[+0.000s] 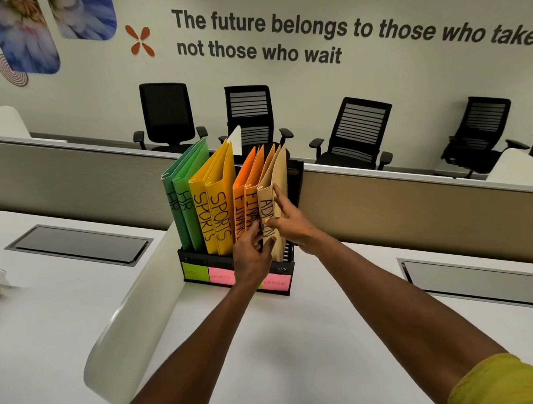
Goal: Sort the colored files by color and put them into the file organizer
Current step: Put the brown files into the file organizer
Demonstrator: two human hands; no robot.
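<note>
While green, yellow and orange files already stand sorted in the black organizer [236, 267], both the left hand [251, 253] and right hand [287, 219] pinch the tan file [273, 201] in its rightmost slot, which likely just needs seating fully.

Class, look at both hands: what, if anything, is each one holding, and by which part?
Both hold the tan ADMIN file by its spine: the right hand higher up, the left hand near its bottom, at the file organizer.
</note>
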